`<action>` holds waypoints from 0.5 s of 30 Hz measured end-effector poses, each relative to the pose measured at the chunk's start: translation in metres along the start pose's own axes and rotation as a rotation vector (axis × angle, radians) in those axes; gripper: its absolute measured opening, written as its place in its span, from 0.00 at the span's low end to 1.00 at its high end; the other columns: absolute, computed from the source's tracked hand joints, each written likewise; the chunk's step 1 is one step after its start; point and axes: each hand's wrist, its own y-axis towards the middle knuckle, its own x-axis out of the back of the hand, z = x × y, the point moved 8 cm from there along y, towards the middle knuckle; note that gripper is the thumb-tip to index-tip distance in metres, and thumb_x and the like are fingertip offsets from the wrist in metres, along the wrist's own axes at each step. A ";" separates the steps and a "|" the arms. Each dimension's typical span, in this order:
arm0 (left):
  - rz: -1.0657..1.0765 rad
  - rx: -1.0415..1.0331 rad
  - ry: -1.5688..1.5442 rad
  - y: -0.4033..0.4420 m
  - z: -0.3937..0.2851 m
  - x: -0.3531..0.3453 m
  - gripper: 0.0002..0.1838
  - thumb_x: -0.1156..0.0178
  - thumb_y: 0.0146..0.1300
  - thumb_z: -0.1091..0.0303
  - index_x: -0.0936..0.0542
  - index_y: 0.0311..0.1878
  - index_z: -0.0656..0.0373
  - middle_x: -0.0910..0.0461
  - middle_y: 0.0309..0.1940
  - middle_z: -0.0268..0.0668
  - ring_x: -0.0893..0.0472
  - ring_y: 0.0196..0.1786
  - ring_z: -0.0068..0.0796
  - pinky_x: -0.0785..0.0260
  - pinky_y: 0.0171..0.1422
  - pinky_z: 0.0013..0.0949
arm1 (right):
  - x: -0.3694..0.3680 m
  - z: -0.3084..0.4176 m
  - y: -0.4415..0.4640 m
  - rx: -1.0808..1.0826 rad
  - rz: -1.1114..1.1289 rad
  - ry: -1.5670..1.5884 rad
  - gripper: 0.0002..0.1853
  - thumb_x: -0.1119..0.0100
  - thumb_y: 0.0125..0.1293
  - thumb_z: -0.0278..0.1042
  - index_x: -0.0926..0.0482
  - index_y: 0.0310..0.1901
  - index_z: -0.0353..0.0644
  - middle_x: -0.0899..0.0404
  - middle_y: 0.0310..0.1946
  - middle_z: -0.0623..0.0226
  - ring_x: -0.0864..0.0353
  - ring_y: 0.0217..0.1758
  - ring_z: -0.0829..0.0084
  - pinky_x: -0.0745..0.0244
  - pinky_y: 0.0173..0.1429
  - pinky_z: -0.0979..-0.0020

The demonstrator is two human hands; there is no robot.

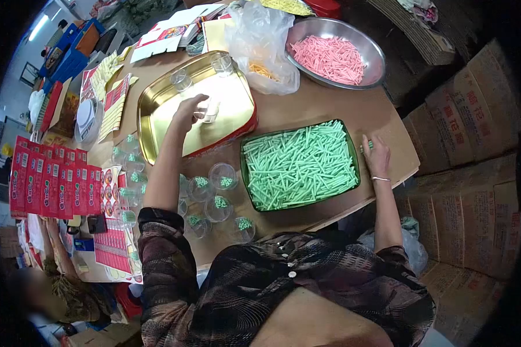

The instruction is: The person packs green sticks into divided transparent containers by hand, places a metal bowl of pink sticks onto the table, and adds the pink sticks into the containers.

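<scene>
My left hand (192, 111) reaches over a gold-coloured tin tray (150, 107), its fingers closed on a clear plastic cup (210, 111). Two more clear cups (181, 80) lie at the tray's far side. My right hand (378, 157) is at the right of a dark green tray (246, 188) heaped with light green sticks (301, 165). Its fingers are curled round a small bunch of green sticks (365, 147), mostly hidden by the hand. Left of the green tray stand several clear cups (218, 208), with bunches of green sticks in them.
A steel bowl (380, 61) of pink sticks (330, 58) and a plastic bag (260, 40) with yellow pieces are at the back. Red printed packets (55, 179) and a white scale (87, 118) are at left, near another person (63, 283). Cardboard boxes (469, 110) stand at right.
</scene>
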 end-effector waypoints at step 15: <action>0.658 -0.257 -1.375 -0.183 -0.066 -0.077 0.30 0.42 0.58 0.59 0.31 0.63 0.64 0.26 0.54 0.58 0.22 0.51 0.53 0.22 0.45 0.37 | 0.000 0.006 -0.018 0.092 -0.023 0.018 0.12 0.38 0.62 0.33 0.28 0.26 0.38 0.27 0.22 0.63 0.29 0.21 0.62 0.32 0.28 0.64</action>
